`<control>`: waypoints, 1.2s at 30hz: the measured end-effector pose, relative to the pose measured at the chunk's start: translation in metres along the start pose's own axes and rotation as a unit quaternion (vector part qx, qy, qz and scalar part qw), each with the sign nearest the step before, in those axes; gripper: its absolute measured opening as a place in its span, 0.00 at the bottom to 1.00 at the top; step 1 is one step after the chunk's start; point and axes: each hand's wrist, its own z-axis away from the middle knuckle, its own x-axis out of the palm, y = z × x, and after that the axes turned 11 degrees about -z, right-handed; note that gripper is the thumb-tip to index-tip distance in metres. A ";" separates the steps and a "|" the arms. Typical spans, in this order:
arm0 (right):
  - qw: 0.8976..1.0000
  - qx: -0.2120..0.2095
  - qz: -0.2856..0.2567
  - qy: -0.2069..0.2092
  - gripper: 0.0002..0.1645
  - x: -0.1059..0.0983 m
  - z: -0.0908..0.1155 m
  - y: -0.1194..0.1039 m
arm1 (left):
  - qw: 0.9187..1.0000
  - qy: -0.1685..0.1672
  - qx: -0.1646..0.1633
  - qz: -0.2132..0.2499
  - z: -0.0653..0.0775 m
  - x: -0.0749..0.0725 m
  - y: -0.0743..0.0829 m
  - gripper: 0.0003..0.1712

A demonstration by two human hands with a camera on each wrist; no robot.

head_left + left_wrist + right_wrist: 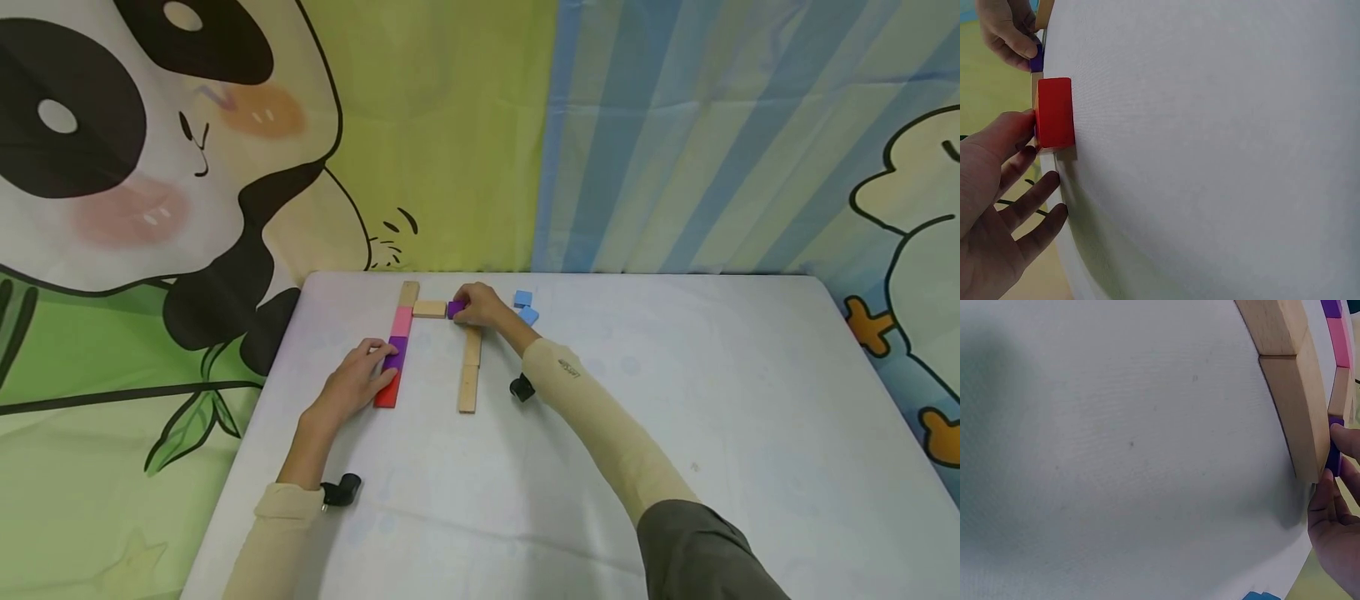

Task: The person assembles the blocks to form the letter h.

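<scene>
My left hand (352, 379) lies against a left-hand row of blocks, thumb and index finger touching it beside the purple block (393, 354) and the red block (386, 393). Its other fingers are spread in the left wrist view, near the red block's end (1055, 112). Further up that row are a pink block (402, 322) and a plain wooden block (408, 293). Between thumb and fingers my right hand (482, 305) pinches a small purple block (1335, 445). That block sits between a crosswise wooden block (430, 309) and the top of a second wooden row (468, 387).
Two small blue blocks (523, 298) lie just right of my right hand. A white cloth covers the table (675, 417). Behind its far edge hangs a printed curtain (450, 167).
</scene>
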 end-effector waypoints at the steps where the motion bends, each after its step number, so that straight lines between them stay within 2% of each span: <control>1: 1.000 0.000 0.001 0.000 0.22 0.000 0.000 0.000 | 1.000 0.001 0.000 -0.001 0.000 0.000 0.000 0.28; 21: 1.000 0.001 0.006 0.003 0.22 0.001 -0.001 -0.001 | 1.000 0.013 0.005 0.000 -0.001 0.002 -0.001 0.28; 29: 1.000 0.006 0.002 0.000 0.24 0.003 -0.001 -0.001 | 1.000 0.007 0.002 0.003 0.000 0.000 0.000 0.28; 33: 1.000 0.004 -0.006 0.006 0.28 -0.002 0.001 -0.004 | 1.000 0.003 -0.001 0.003 0.000 0.000 0.000 0.28; 36: 0.999 -0.006 -0.029 0.019 0.32 -0.014 0.004 -0.006 | 1.000 0.001 -0.001 0.005 0.000 0.001 0.000 0.28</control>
